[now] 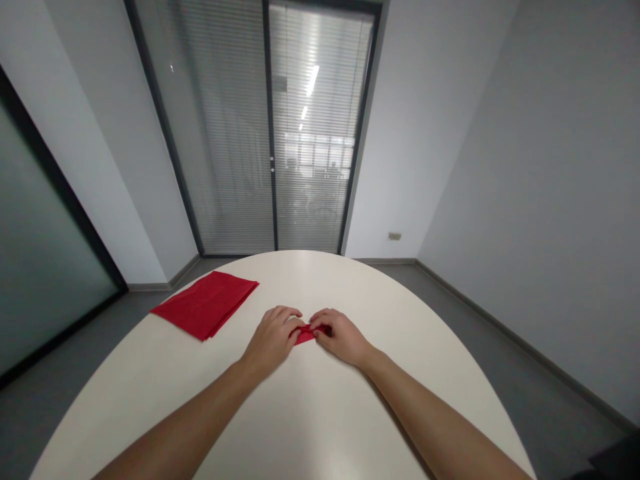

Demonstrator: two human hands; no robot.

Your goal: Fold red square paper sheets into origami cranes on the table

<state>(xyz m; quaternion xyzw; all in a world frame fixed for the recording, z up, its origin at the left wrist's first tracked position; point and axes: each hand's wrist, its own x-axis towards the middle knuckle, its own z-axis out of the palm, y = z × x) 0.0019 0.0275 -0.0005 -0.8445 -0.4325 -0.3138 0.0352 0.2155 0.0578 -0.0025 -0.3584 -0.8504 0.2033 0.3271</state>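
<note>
A small folded piece of red paper (pixel 305 335) lies on the white round table (pixel 310 413), mostly covered by my fingers. My left hand (pixel 273 337) rests on its left side, fingers curled down and pinching the paper. On the paper's right side, my right hand (pixel 340 335) presses and pinches it as well. The two hands meet fingertip to fingertip over the paper. Only a small red strip shows between them.
A stack of flat red paper sheets (pixel 206 303) lies at the table's far left. Beyond the table stand glass doors with blinds (pixel 273 133), grey walls and a grey floor (pixel 500 333).
</note>
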